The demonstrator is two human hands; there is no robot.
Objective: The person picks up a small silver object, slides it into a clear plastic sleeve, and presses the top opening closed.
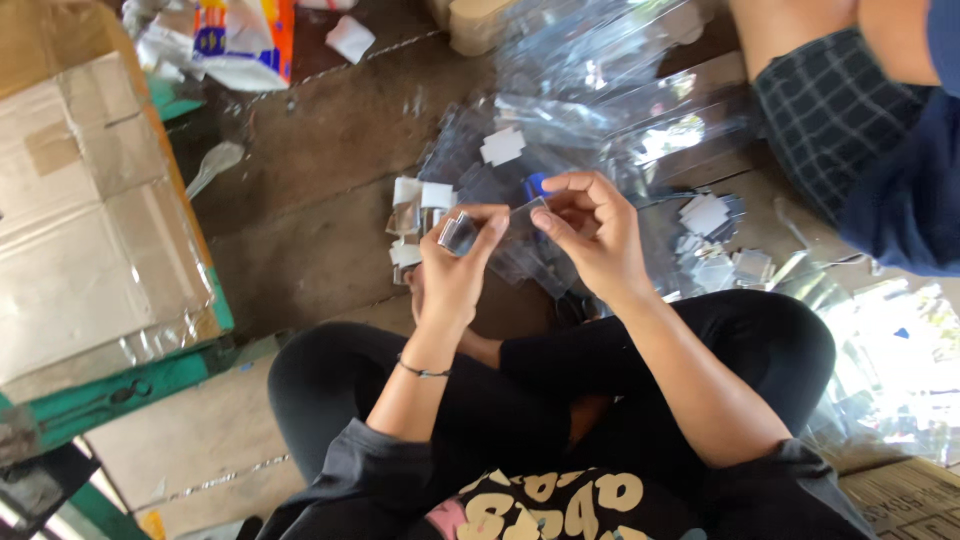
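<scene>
**Both hands on one tiny clear piece, floor full of the same stuff**

Sitting cross-legged on the floor [330, 150] here. My left hand [452, 270] is pinching a small folded clear plastic piece [460, 232] between thumb and fingers, and my right hand [595, 235] has its fingertips pressed together on the other end of it, just above my knees. Right past my hands, toward the far edge of the floor, there's a heap of clear plastic sheets [600, 110] with little white squares [502, 146] mixed in. Cardboard box [90, 210] sits at the left edge, and another person's leg in checked shorts [825, 110] is at the far right corner.

What I think could go wrong: this stuff looks slick and see-through, so a loose pinch drops it into the heap and I'd probably never find it. Squeezing too hard might crease it.
</scene>
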